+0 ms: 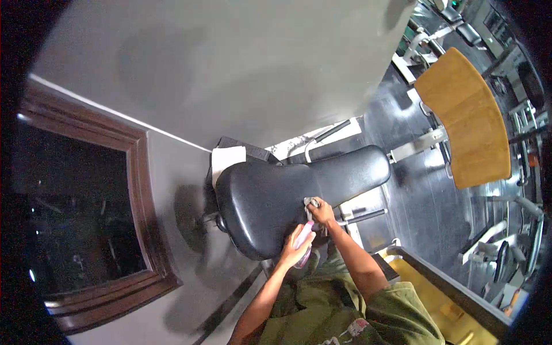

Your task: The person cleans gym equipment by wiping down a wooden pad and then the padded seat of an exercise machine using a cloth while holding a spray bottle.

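My left hand is closed around a pink bottle, tilted in front of my shirt. Just ahead and to the right, my right hand grips a small greyish cloth at the near edge of a black padded exercise bench. Whether the cloth presses on the padding I cannot tell. The bench has a wide pad at the left and a narrower one at the right, its surface shiny. My fingers hide part of the bottle.
A grey wall rises behind the bench, and a brown-framed window is at the left. A curved wooden board stands at the right on a metal arm. Bench handles stick out. Other gym machines stand on the dark floor.
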A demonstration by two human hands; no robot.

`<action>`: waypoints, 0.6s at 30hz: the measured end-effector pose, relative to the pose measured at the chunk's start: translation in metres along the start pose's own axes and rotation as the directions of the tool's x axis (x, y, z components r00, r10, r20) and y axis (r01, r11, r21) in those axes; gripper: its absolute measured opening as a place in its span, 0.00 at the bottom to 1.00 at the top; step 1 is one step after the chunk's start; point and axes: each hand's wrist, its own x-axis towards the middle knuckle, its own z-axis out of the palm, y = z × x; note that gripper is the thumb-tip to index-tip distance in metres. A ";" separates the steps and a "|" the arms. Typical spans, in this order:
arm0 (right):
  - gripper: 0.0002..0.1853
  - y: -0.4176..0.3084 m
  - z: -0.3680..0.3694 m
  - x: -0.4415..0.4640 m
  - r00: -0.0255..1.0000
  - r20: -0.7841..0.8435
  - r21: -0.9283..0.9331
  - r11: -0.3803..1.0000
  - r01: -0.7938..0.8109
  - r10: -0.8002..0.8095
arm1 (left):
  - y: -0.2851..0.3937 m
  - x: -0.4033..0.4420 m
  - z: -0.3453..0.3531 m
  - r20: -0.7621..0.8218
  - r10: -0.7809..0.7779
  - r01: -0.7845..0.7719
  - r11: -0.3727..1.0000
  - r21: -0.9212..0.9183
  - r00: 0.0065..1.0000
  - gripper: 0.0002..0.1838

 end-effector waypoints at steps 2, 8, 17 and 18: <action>0.14 -0.005 0.001 -0.002 0.975 0.008 0.055 0.973 0.222 -0.223 | -0.001 -0.002 0.002 -0.006 -0.003 0.003 1.000 0.008 1.000 0.18; 0.16 -0.011 -0.006 -0.029 0.901 0.171 0.372 0.873 0.317 -0.400 | 0.010 -0.004 0.002 0.076 0.081 -0.085 0.995 0.057 0.994 0.15; 0.14 0.002 -0.004 -0.043 0.953 0.060 0.206 0.938 0.280 -0.298 | 0.005 -0.017 -0.002 0.143 0.135 -0.152 0.981 0.119 0.981 0.14; 0.14 0.003 -0.005 -0.049 0.916 0.126 0.298 0.895 0.333 -0.382 | 0.003 -0.020 -0.002 0.146 0.153 -0.174 0.974 0.146 0.977 0.12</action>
